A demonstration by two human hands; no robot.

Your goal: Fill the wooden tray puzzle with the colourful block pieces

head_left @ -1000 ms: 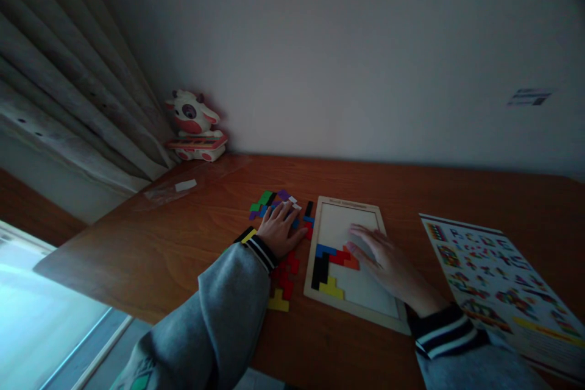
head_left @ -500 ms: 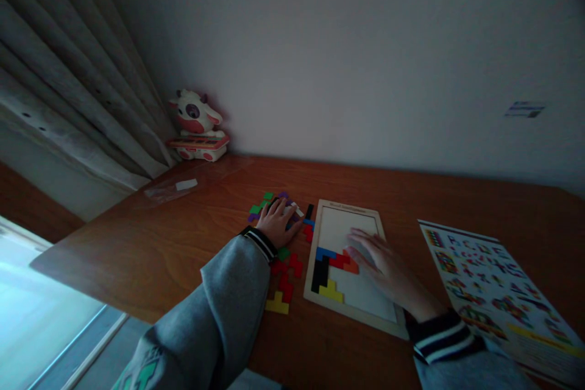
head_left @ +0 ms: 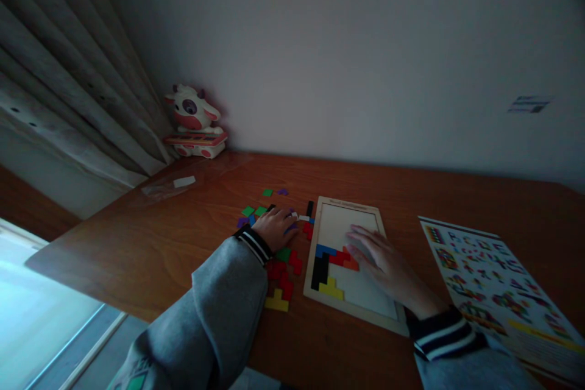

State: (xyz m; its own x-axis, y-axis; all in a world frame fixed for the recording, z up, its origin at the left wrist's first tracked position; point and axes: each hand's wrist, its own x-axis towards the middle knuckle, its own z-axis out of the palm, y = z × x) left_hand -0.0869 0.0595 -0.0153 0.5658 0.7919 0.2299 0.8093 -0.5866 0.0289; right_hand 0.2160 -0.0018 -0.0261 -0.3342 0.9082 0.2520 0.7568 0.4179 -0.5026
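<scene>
My left hand lies low over the loose puzzle pieces left of the board, fingers stretched and partly covering them. White pieces show just beyond its fingertips. My right hand rests open on the wooden puzzle board, its fingertips beside an orange piece. Inside the frame, a blue piece, a red piece, a black piece and a yellow piece lie together at the lower left. Whatever is under my left palm is hidden.
Loose red pieces and a yellow T-shaped piece lie nearer me. Green pieces are farther left. A printed sheet lies right of the board. A toy cow and a clear plastic bag are at the back left.
My left hand has drawn slightly back toward me, its fingers closer together. Green and purple pieces it covered or touched now lie more spread out. My right hand stays on the board.
</scene>
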